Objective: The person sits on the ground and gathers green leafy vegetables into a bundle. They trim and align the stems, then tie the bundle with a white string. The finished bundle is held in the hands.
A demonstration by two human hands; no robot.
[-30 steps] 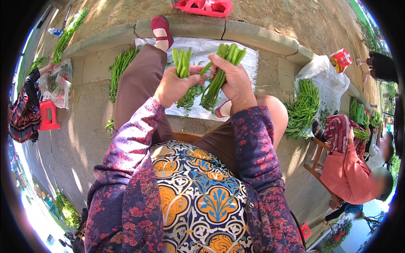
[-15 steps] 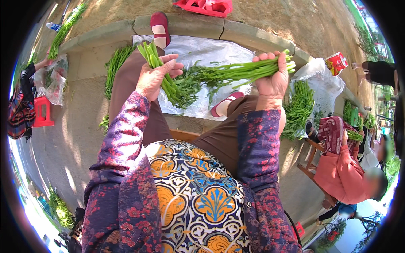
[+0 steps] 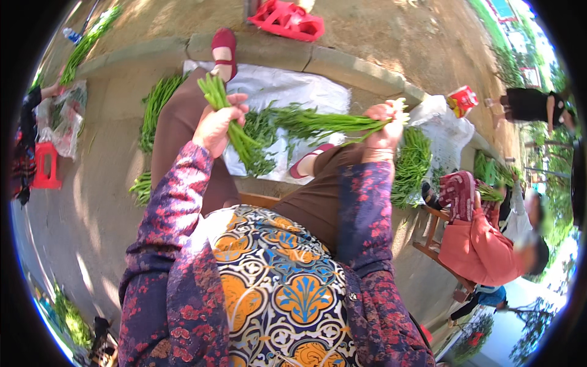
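Closed around a short bunch of leafy green vegetable stems [image 3: 239, 140], my left hand [image 3: 215, 127] is over my left knee. The bunch's cut ends point up and away; its leaves hang toward the sheet. My right hand [image 3: 382, 127] grips the stem ends of a longer green bunch [image 3: 327, 122], which stretches leftward. Its leafy tips reach the loose greens [image 3: 260, 127] between my hands. Beneath lies a white plastic sheet [image 3: 287, 85] on the ground.
Piles of green stems lie left [image 3: 160, 110] and right [image 3: 413, 168] of my legs. A concrete kerb [image 3: 275, 52] runs beyond the sheet, with a red plastic basket [image 3: 287, 21] past it. A person in a coral top [image 3: 480, 248] sits at right. A red stool [image 3: 46, 166] stands at left.
The whole view has shifted a little. My right hand has come slightly lower and nearer, its bunch with it. The fingers of my left hand have drawn in around the short bunch.
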